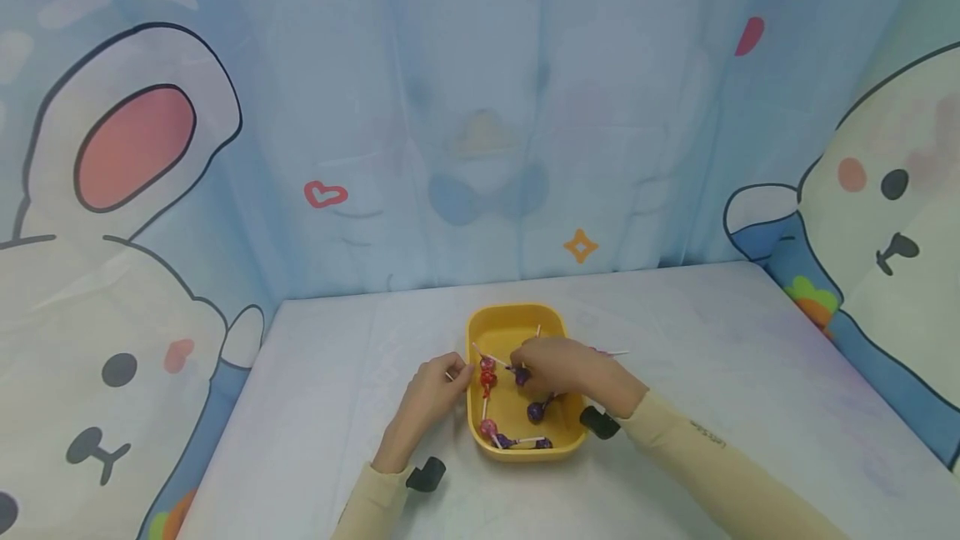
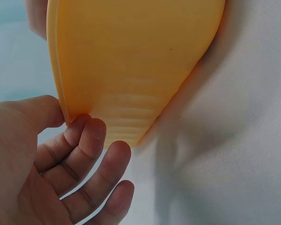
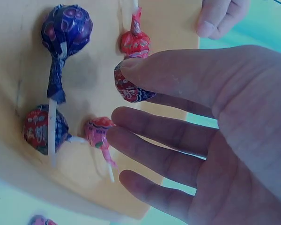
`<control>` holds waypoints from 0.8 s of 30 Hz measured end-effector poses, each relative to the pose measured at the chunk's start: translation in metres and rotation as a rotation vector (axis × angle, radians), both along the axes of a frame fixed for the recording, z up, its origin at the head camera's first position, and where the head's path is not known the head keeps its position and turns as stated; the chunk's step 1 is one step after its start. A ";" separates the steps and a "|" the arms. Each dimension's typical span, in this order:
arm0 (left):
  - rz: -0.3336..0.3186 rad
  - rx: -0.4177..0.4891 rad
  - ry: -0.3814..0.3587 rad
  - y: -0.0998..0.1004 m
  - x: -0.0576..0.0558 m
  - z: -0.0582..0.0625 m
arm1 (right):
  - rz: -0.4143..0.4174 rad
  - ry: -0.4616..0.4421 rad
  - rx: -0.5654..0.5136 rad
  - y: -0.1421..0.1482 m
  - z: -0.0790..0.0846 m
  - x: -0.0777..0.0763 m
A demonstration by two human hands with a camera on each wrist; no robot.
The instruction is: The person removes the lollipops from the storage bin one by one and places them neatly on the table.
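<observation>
Toward the tabletop's (image 1: 352,373) back edge we see the yellow tray (image 1: 517,455) holding wrapped lollipops. We find the left hand (image 1: 435,390) pinching its left rim, while the right hand (image 1: 551,363), inside it, pinches a red-and-blue lollipop (image 3: 126,86). We see a pink lollipop (image 1: 488,427) at its front left corner and a stick (image 1: 618,352) beyond its right rim.

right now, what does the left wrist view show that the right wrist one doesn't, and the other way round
Only the left wrist view: the ridges on the outer wall of the yellow basket.
Only the right wrist view: lollipops, among them a purple one and a pink one, plus another at the thumb of the right hand.
Both: the yellow basket, with the left hand at its rim.
</observation>
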State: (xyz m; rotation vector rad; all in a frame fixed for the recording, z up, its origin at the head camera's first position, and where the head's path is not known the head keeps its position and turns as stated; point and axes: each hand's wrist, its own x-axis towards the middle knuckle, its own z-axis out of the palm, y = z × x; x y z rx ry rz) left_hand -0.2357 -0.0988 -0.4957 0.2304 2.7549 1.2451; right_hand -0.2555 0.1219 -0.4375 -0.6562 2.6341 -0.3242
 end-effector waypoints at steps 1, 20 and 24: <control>0.000 -0.002 0.000 0.000 0.000 0.000 | -0.005 -0.011 -0.013 0.002 0.001 0.000; 0.001 0.005 -0.001 0.000 0.000 0.000 | 0.092 0.066 -0.065 0.032 0.015 -0.014; 0.005 0.007 -0.006 0.001 0.001 0.000 | 0.073 0.073 -0.048 0.037 0.018 -0.015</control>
